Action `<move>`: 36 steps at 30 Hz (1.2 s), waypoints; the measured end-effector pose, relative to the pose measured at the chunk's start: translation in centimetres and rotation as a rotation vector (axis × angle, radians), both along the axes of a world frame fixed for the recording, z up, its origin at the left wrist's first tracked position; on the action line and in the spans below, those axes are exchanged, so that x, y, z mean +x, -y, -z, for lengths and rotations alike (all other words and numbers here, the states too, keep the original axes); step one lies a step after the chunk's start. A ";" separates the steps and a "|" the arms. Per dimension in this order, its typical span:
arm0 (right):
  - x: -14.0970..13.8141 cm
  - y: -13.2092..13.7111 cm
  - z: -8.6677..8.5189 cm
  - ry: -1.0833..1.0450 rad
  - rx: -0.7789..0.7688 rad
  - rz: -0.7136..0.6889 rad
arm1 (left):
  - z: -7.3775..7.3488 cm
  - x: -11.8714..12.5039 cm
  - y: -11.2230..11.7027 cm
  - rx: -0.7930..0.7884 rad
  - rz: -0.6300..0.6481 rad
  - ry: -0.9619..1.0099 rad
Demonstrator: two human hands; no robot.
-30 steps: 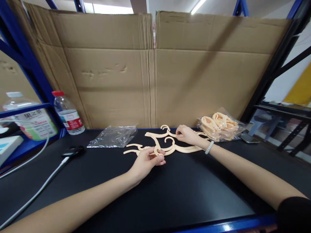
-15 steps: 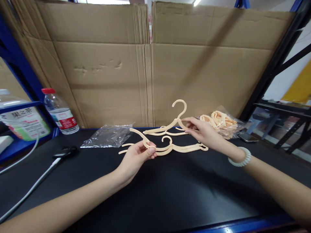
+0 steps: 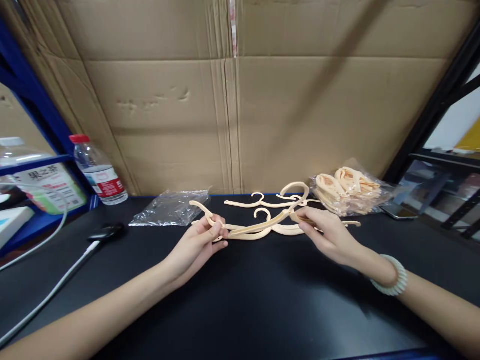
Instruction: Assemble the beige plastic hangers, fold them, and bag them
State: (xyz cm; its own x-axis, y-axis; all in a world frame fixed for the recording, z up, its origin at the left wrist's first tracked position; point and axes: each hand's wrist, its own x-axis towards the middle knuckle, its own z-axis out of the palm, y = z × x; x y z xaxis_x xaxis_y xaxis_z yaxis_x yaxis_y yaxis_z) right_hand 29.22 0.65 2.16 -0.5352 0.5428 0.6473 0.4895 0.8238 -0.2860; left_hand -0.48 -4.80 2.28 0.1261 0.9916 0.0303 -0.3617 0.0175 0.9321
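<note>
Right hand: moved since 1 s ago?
Yes. Judged against the cardboard seam, the right hand has shifted to the right and toward the wearer: it now sits farther right of the seam and lower below its foot.

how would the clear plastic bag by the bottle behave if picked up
The clear plastic bag is probably floppy, since its see-through film is creased. It looks light for its size, lying low with nothing visible inside. It may be slippery too, given its shiny surface.
</note>
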 end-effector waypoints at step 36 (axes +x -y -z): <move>-1.0 1.9 0.8 -0.019 0.275 -0.038 | 0.3 0.5 1.0 -0.176 -0.026 -0.033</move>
